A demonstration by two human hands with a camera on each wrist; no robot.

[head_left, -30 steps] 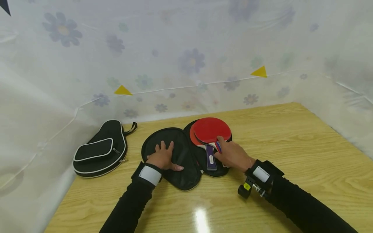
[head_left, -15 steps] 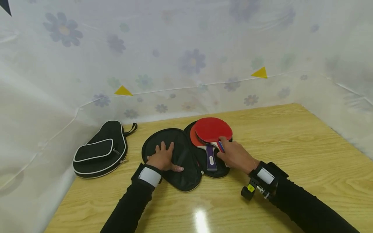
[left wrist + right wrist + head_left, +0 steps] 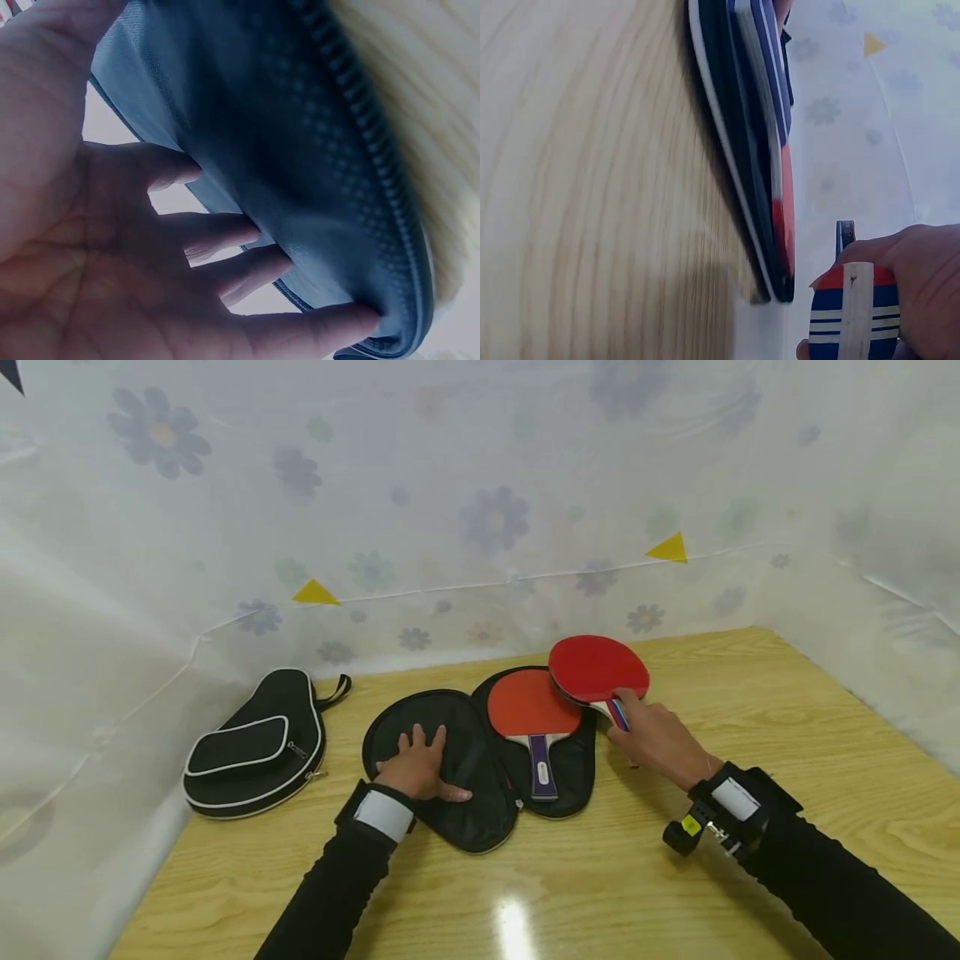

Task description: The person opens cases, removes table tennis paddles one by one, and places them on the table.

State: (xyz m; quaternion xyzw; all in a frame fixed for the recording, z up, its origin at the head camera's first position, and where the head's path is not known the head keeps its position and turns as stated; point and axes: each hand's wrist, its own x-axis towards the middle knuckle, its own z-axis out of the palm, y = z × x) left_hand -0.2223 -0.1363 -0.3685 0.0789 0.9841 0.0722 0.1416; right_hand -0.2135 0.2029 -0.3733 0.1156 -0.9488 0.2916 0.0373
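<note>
My right hand [image 3: 660, 739] grips a red table tennis paddle [image 3: 597, 668] by its striped handle [image 3: 855, 315], holding it above the table at the right edge of the opened case. Another paddle [image 3: 534, 703], orange-red with a purple handle, lies in the right half of the black paddle case [image 3: 577, 772]. My left hand [image 3: 415, 764] rests with spread fingers on the left half of that case [image 3: 480, 814]. In the left wrist view its fingertips touch the black fabric [image 3: 247, 135] beside the zipper edge.
A second black paddle case [image 3: 258, 743] with white piping, a front pocket and a wrist loop lies at the left on the wooden table [image 3: 750, 718]. Behind stands a flower-patterned sheet [image 3: 465, 485] with yellow triangles on it.
My right hand has lifted the red paddle off the other one and carried it to the right, uncovering the orange-red paddle. The left hand has stayed in place.
</note>
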